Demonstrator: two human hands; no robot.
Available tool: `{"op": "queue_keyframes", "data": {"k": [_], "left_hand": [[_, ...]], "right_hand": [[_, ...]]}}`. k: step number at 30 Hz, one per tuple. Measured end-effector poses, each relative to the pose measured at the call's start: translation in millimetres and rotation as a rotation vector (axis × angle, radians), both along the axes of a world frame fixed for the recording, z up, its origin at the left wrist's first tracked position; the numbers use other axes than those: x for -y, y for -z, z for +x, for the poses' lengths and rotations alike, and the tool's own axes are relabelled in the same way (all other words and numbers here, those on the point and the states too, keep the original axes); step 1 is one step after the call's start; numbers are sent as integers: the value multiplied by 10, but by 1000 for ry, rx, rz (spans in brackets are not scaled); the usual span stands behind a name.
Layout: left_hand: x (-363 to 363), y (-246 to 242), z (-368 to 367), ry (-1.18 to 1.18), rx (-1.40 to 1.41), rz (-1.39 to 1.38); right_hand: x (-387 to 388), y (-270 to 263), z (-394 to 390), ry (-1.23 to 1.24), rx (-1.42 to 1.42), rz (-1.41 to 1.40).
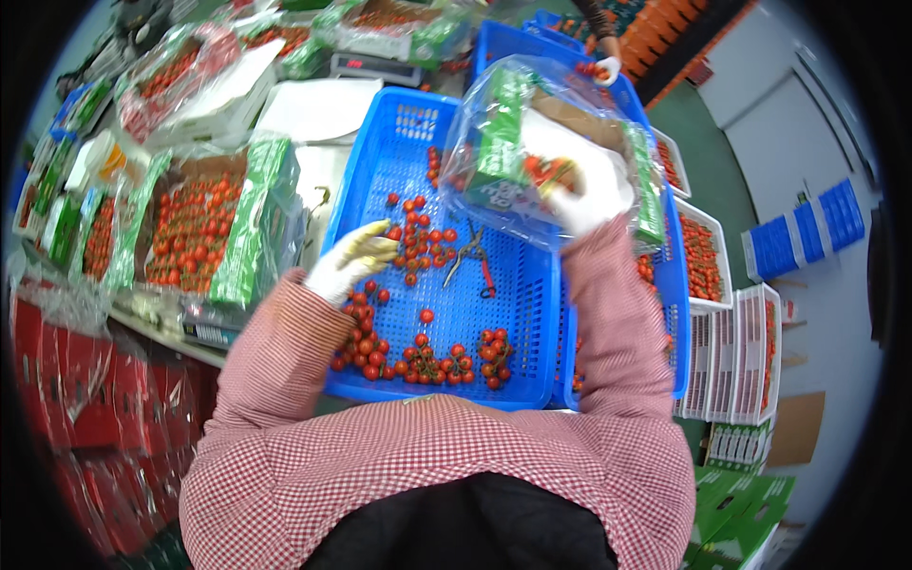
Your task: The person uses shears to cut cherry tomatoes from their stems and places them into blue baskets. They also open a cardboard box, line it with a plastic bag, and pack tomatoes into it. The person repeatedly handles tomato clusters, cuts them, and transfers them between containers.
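Observation:
My left hand (355,258), in a white glove stained yellow-green, hovers with its fingers apart beside a bunch of cherry tomatoes (425,242) in the blue plastic crate (442,313). My right hand (586,196), gloved and blurred, has its fingers on a small tomato bunch (545,171) at the green and white carton (499,135). That carton is lined with a clear plastic bag and rests over two blue crates. Pruning snips with a red handle (486,278) lie open in the crate, right of the middle bunch. More bunches lie along its near and left sides.
Filled tomato cartons (192,228) in plastic stand at the left, with a digital scale (376,69) at the back. A co-worker's gloved hand (608,71) holds tomatoes at the far right crate. White crates of tomatoes (702,256) are at the right, red cartons (64,370) at lower left.

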State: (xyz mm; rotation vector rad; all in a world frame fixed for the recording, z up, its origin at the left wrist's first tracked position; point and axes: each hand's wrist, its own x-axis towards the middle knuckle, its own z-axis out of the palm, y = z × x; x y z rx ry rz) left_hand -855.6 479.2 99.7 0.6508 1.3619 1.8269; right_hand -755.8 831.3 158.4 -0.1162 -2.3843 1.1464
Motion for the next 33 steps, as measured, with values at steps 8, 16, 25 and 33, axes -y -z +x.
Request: {"op": "queue_keyframes", "data": {"k": [8, 16, 25, 33], "left_hand": [[772, 359, 514, -147, -170, -576], [-133, 1040, 519, 160, -934, -1768], [243, 870, 106, -277, -649, -834], [-178, 908, 393, 490, -920, -1498]], "right_hand": [[-2325, 1180, -1814, 170, 713, 268], [-1350, 485, -1499, -173, 20, 29], [1065, 1024, 282, -582, 769, 239], [2158, 2152, 401, -411, 1399, 549]]}}
